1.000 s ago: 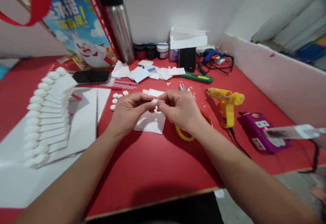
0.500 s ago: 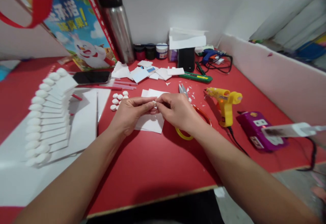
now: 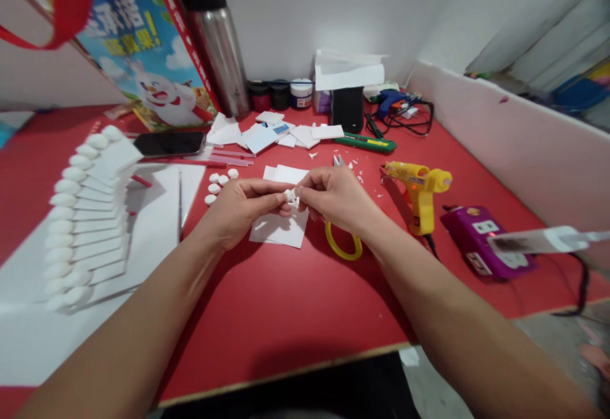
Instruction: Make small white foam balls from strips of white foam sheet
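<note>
My left hand (image 3: pixel 243 208) and my right hand (image 3: pixel 334 196) meet above some white card pieces (image 3: pixel 280 236) in the middle of the table. Thumb and fingers of both pinch a small, ragged white piece (image 3: pixel 291 198); its exact kind is too small to make out. Beside my left hand lie several small white discs (image 3: pixel 222 180), partly covered by it. Under my right hand and wrist is a pair of scissors (image 3: pixel 344 255); a yellow handle loop and the blade tips show, the rest is hidden.
On the left, a curved row of white strips with rounded ends (image 3: pixel 90 222) stands on white board. A yellow glue gun (image 3: pixel 420 193) and purple power strip (image 3: pixel 486 241) are at the right. Behind lie a green cutter (image 3: pixel 366 143), phone (image 3: pixel 169 144) and steel flask (image 3: pixel 216 50).
The fingertips have drawn slightly apart, and more of the white piece shows, now ragged. My right hand covers more of the scissors. The view has shifted slightly.
</note>
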The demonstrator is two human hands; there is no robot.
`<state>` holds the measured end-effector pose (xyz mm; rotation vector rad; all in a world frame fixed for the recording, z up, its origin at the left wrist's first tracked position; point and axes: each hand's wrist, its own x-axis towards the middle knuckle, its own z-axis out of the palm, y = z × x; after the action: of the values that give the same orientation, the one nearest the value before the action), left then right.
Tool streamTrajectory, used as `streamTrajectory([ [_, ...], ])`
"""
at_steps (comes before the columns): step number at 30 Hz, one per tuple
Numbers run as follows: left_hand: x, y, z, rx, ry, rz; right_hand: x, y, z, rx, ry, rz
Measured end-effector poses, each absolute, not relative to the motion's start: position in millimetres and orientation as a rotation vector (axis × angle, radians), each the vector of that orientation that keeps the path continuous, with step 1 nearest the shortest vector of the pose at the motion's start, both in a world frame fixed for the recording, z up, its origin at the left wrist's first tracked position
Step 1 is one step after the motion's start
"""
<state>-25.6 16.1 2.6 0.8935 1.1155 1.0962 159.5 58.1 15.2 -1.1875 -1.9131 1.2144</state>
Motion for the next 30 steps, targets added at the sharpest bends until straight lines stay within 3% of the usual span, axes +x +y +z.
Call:
streamTrajectory([
  [7,-24.9,15.5,4.0,0.942,1.154,1.086,151.5,45.8,12.1,-1.161,-2.1,0.723],
  [10,-25.0,15.9,1.6,0.947,1.146,1.101,150.9,46.1,11.3,-1.136,-2.088,0.746],
  [14,-24.2,15.9,0.4,0.957,1.173,1.085,155.3,53.7,15.9,-1.165,-1.831,1.138],
  [22,-25.8,19.1,-4.9,0.893,1.15,1.183,168.9,65.1,27.2,-0.923,-0.807,2.271],
  [30,-27.6,21.0,-3.5,0.78,1.176,1.277,163.3,60.8,25.2,-0.897,-0.822,2.436],
])
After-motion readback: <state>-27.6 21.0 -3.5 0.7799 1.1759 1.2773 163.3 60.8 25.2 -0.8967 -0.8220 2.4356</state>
